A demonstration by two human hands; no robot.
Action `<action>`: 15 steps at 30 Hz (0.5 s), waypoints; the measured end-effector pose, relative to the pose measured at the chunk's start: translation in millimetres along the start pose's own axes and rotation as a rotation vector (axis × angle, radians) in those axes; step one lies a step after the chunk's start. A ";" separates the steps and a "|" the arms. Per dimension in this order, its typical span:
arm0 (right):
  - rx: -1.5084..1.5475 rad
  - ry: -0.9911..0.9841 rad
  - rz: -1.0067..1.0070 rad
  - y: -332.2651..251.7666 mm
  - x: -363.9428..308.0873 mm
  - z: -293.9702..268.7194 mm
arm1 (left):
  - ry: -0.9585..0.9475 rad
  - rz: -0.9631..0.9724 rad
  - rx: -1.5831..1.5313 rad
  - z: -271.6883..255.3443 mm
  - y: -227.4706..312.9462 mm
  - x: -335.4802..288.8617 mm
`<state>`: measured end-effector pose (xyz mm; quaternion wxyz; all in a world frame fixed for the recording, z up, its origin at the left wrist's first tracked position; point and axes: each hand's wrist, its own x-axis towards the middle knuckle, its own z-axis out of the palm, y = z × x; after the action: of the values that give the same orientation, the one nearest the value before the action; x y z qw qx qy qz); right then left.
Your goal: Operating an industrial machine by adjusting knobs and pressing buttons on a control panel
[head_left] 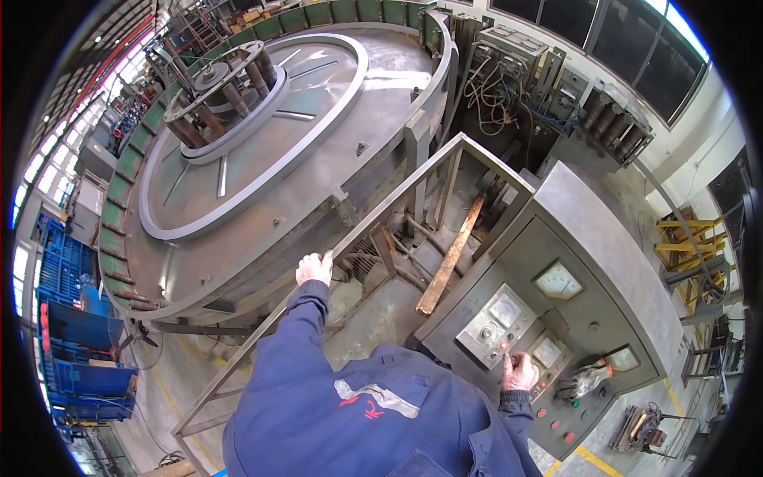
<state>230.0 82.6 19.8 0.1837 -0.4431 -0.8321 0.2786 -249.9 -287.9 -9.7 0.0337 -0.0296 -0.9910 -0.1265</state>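
Two hands apart: left hand (314, 269) on railing (373, 222), right hand (518, 372) at control panel (556, 318) (grey factory floor)

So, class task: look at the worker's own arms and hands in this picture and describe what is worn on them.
Both arms are covered by long sleeves of a dark blue work jacket, the cloth creased, each ending in a plain cuff at the wrist. The left hand and right hand are bare, with no gloves. On the jacket front, between the sleeves, sits a grey patch with a small red mark.

left hand (314, 269) closed in a grip, right hand (519, 372) curled, arms outstretched.
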 end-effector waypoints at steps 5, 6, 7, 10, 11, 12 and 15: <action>0.083 -0.030 -0.058 -16.8 5.1 6.1 | -0.075 -0.023 0.110 27.8 -40.6 10.7; 0.077 -0.030 -0.054 -11.4 2.3 6.3 | -0.072 0.016 0.104 21.6 -26.2 17.3; 0.073 -0.030 -0.051 -5.5 0.2 6.6 | -0.131 -0.103 0.053 13.2 -11.2 20.6; 0.040 -0.055 -0.049 -5.3 -1.0 -1.5 | -0.161 -0.091 0.088 4.1 -10.5 27.3; 0.002 -0.059 -0.066 -11.7 -1.5 -7.9 | -0.099 -0.010 0.120 5.1 -15.6 27.6; -0.036 -0.064 -0.085 -15.2 -1.1 -11.7 | -0.099 -0.050 0.101 7.8 -16.1 25.0; -0.048 -0.042 -0.123 -13.1 -7.0 -14.6 | -0.130 -0.126 0.059 -17.4 10.9 16.6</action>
<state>233.4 75.2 39.0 0.1725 -0.3895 -0.8678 0.2558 -264.6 -280.9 11.1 -0.0377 0.0256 -0.9942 -0.0971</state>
